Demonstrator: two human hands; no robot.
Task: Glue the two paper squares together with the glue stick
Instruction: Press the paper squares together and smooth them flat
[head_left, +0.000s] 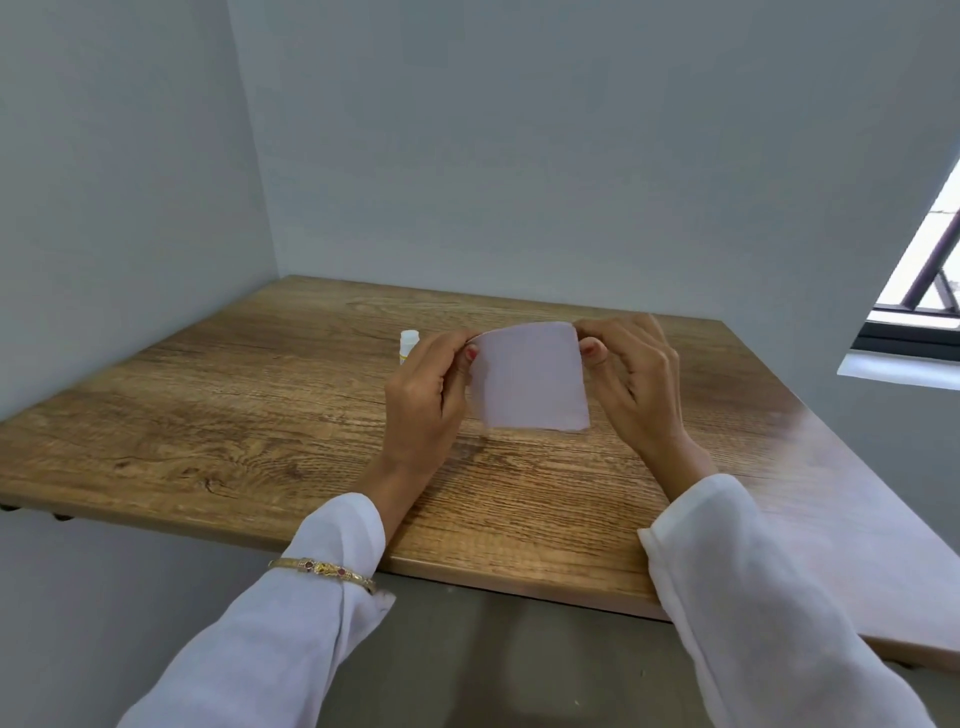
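A pale pink paper square (530, 379) hangs upright just above the wooden table (234, 415), slightly curved. My left hand (426, 400) pinches its upper left corner and my right hand (634, 374) pinches its upper right corner. I cannot tell whether it is one sheet or two pressed together. A white glue stick (408, 344) with a yellow label stands on the table just behind my left hand, partly hidden by it.
The table sits in a corner, with grey walls on the left and behind. A window (924, 291) with a white sill lies to the right. The table's front edge runs under my white sleeves.
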